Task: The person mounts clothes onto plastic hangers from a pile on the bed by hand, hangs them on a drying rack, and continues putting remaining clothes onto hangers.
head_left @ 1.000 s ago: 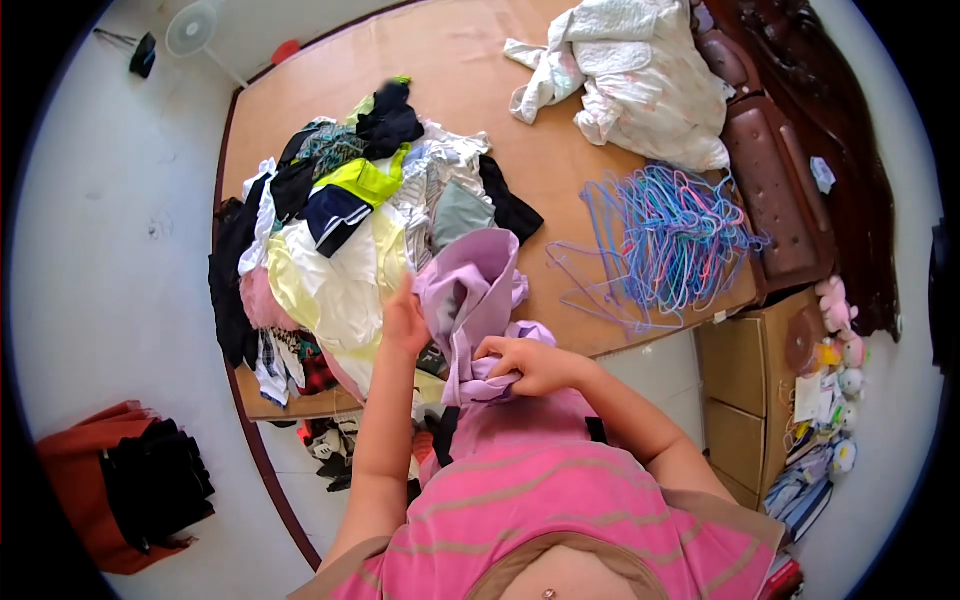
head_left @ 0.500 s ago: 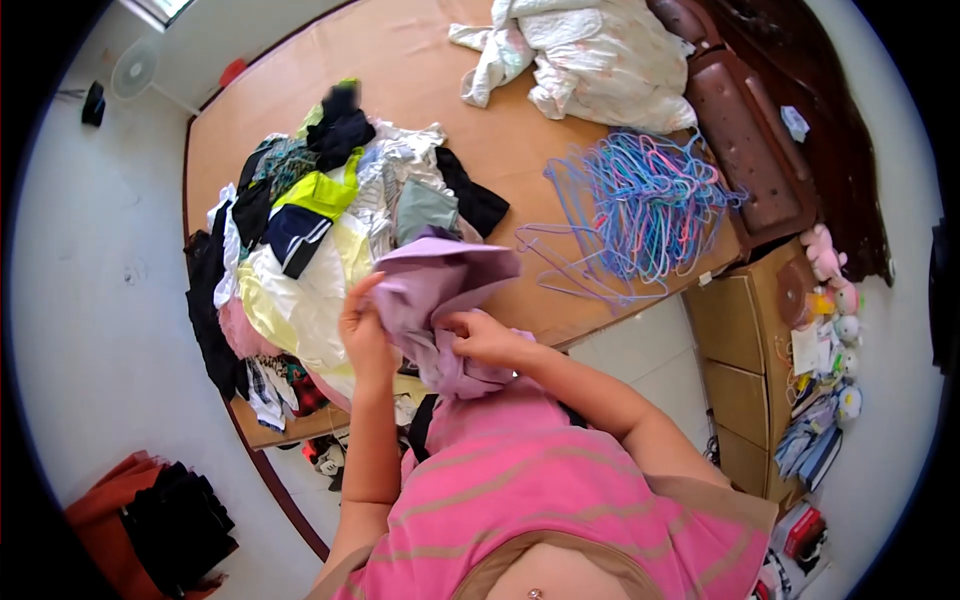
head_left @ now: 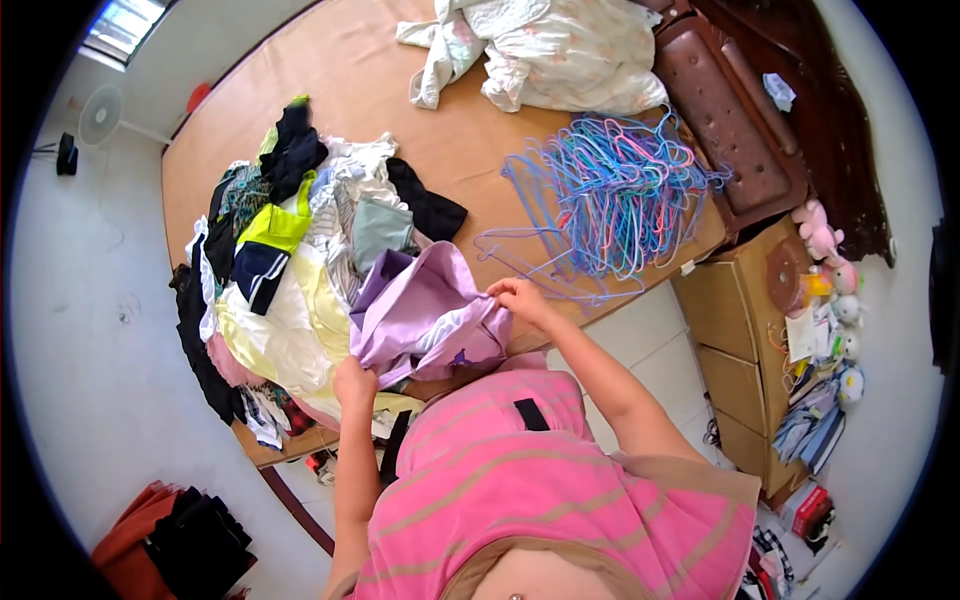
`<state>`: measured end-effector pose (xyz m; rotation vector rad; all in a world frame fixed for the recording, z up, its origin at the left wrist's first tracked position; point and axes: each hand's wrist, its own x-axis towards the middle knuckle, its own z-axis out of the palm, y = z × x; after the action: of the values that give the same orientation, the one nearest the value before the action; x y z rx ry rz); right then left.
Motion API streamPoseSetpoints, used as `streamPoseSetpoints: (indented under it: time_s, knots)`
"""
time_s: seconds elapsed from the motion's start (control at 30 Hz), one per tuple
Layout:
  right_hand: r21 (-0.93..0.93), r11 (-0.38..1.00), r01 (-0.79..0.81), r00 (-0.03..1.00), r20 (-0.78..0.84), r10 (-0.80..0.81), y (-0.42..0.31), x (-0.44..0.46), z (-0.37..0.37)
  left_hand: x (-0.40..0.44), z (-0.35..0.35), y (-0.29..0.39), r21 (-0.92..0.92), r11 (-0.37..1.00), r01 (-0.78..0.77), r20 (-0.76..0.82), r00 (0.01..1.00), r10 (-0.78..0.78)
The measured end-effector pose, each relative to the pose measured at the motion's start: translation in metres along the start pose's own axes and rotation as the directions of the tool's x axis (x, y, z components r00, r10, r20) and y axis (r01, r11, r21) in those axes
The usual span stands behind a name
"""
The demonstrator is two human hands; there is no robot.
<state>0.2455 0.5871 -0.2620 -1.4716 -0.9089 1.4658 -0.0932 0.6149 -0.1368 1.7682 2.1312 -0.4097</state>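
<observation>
A light purple garment [head_left: 415, 315] is spread between my two hands at the bed's near edge, its opening facing up and a darker purple print low on its right part. My left hand [head_left: 355, 385] is closed on its lower left edge. At its upper right edge, my right hand [head_left: 520, 300] pinches the cloth. Just beyond and to the left lies a heap of mixed clothes, with a grey-green piece [head_left: 381, 232], a black piece [head_left: 428, 200] and a neon yellow piece [head_left: 275, 228] on it.
Blue and pink hangers [head_left: 630, 200] lie piled on the bed [head_left: 340, 60] at right, below a white floral cloth [head_left: 570, 55]. Drawers [head_left: 720, 310] and plush toys [head_left: 820, 232] stand farther right. Dark and rust cloths [head_left: 200, 545] are at lower left, a fan [head_left: 100, 115] at upper left.
The purple garment has gone from bunched to spread wide. My right hand has moved from its middle to its right edge, and my left hand has moved down. The view has shifted right.
</observation>
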Motion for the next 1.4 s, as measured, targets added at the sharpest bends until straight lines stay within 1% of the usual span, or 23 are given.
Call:
streamPoseSetpoints:
  time_s: [0.07, 0.13, 0.2, 0.3, 0.37, 0.4, 0.47, 0.6, 0.63, 0.7, 0.73, 0.77, 0.8, 0.83, 0.9, 0.97, 1.03, 1.07, 1.1, 1.13, 1.3, 1.37, 1.4]
  knots:
    - [-0.28, 0.959, 0.032, 0.978, -0.188, -0.087, 0.035, 0.02, -0.033, -0.005, -0.001, 0.005, -0.064, 0.998, -0.01, -0.031, 0.999, 0.008]
    - [-0.636, 0.742, -0.213, 0.905, -0.414, -0.095, 0.046, 0.029, -0.077, -0.01, -0.005, 0.008, -0.122, 0.992, -0.02, -0.067, 0.998, 0.012]
    - [-0.681, 0.671, -0.293, 0.897, -0.439, -0.054, 0.057, 0.034, -0.117, -0.016, -0.012, 0.01, -0.533, 0.838, -0.12, -0.237, 0.972, -0.011]
    - [-0.709, 0.562, -0.426, 0.871, -0.488, 0.044, 0.077, 0.035, -0.156, -0.026, -0.022, 0.019, -0.662, 0.727, -0.183, -0.344, 0.936, -0.078]
    - [-0.727, 0.484, -0.487, 0.87, -0.456, 0.188, 0.094, 0.04, -0.167, -0.031, -0.03, 0.028, -0.677, 0.718, -0.162, -0.325, 0.941, -0.094]
    - [-0.747, 0.398, -0.532, 0.842, -0.419, 0.34, 0.079, 0.038, -0.166, -0.031, -0.03, 0.029, -0.769, 0.623, -0.142, -0.281, 0.951, -0.13]
    - [-0.787, 0.313, -0.531, 0.834, -0.423, 0.354, 0.058, 0.032, -0.155, -0.029, -0.025, 0.027, -0.898, 0.416, -0.144, -0.227, 0.961, -0.156]
    - [-0.856, 0.101, -0.508, 0.841, -0.466, 0.276, 0.061, 0.028, -0.143, -0.03, -0.037, 0.039, -0.948, 0.318, -0.037, -0.103, 0.975, -0.195]
    - [-0.855, 0.103, -0.508, 0.842, -0.467, 0.27, 0.069, 0.029, -0.144, -0.032, -0.045, 0.048, -0.916, 0.402, -0.006, -0.087, 0.979, -0.184]
    - [-0.874, 0.231, -0.427, 0.901, -0.433, 0.028, 0.077, 0.027, -0.149, -0.03, -0.05, 0.058, -0.88, 0.475, 0.016, -0.075, 0.982, -0.173]
    - [-0.876, 0.23, -0.424, 0.902, -0.432, 0.019, 0.062, 0.023, -0.148, -0.029, -0.051, 0.06, -0.732, 0.68, 0.036, -0.067, 0.99, -0.124]
    - [-0.861, 0.369, -0.349, 0.921, -0.387, -0.032, 0.048, 0.015, -0.149, -0.027, -0.052, 0.062, -0.537, 0.842, 0.043, -0.046, 0.996, -0.08]
    - [-0.829, 0.496, -0.26, 0.933, -0.347, -0.09, 0.021, 0.004, -0.147, -0.027, -0.053, 0.065, -0.474, 0.878, 0.063, 0.007, 0.998, -0.068]
    - [-0.83, 0.494, -0.257, 0.933, -0.346, -0.097, -0.011, -0.009, -0.142, -0.024, -0.052, 0.064, -0.478, 0.876, 0.06, 0.002, 0.998, -0.067]
    - [-0.859, 0.505, -0.087, 0.937, -0.242, -0.251, -0.074, -0.037, -0.131, -0.016, -0.043, 0.059, -0.593, 0.804, 0.052, 0.161, 0.985, 0.055]
    - [-0.845, 0.533, -0.042, 0.92, -0.24, -0.309, -0.098, -0.052, -0.13, -0.009, -0.043, 0.06, -0.588, 0.808, 0.041, 0.162, 0.984, 0.068]
    - [-0.828, 0.561, 0.015, 0.901, -0.232, -0.366, -0.126, -0.069, -0.121, -0.005, -0.045, 0.063, -0.915, 0.399, 0.059, 0.138, 0.975, 0.172]
    - [-0.768, 0.63, 0.109, 0.872, -0.231, -0.432, -0.144, -0.079, -0.113, -0.002, -0.048, 0.065, -0.918, 0.393, 0.055, 0.13, 0.977, 0.167]
    - [-0.699, 0.685, 0.206, 0.837, -0.237, -0.493, -0.162, -0.091, -0.106, 0.0, -0.054, 0.07, -0.968, 0.244, 0.051, 0.1, 0.976, 0.194]
    - [-0.693, 0.7, 0.171, 0.888, -0.199, -0.415, -0.177, -0.103, -0.101, 0.003, -0.06, 0.074, -0.995, 0.089, 0.047, 0.065, 0.973, 0.219]
    - [-0.387, 0.891, 0.239, 0.959, -0.052, -0.28, -0.2, -0.141, -0.054, 0.012, -0.081, 0.084, -0.985, -0.01, -0.175, -0.174, 0.967, 0.186]
    - [-0.292, 0.929, 0.227, 0.966, -0.054, -0.253, -0.192, -0.144, -0.035, 0.016, -0.086, 0.082, -0.952, 0.177, -0.251, -0.24, 0.967, 0.081]
    - [-0.277, 0.934, 0.225, 0.968, -0.044, -0.247, -0.191, -0.144, -0.024, 0.016, -0.088, 0.085, -0.948, 0.128, -0.291, -0.286, 0.957, 0.059]
